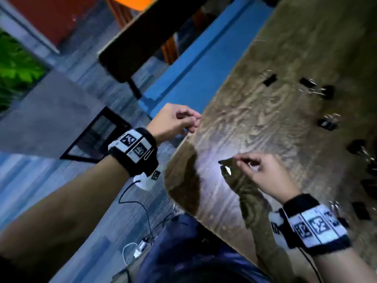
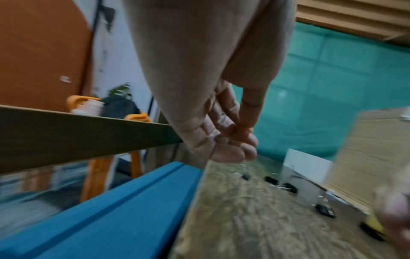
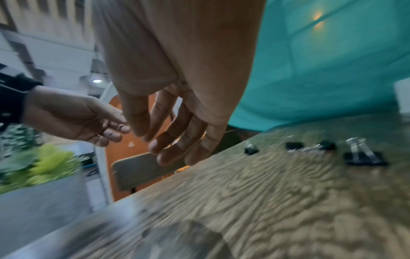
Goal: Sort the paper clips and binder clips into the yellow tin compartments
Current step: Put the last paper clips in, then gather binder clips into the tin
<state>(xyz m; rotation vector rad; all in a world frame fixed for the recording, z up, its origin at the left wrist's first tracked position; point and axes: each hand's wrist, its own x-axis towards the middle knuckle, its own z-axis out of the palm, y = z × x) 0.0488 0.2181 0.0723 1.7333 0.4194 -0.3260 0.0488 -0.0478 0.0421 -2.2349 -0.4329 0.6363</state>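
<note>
I hold my left hand (image 1: 173,121) and right hand (image 1: 263,172) loosely curled, grasping nothing, above the worktop (image 1: 265,123) near scattered binder clips (image 1: 269,80).

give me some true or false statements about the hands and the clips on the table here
1. Black binder clips lie scattered on the wood-grain table. True.
2. The left hand presses flat on the middle of the table. False: it is at the table's edge, fingers loosely curled.
3. The right hand is over the table. True.
4. The right hand grips a binder clip. False: the right wrist view shows its fingers relaxed, holding no binder clip.
5. A blue bench runs along the table's far edge. True.
</note>
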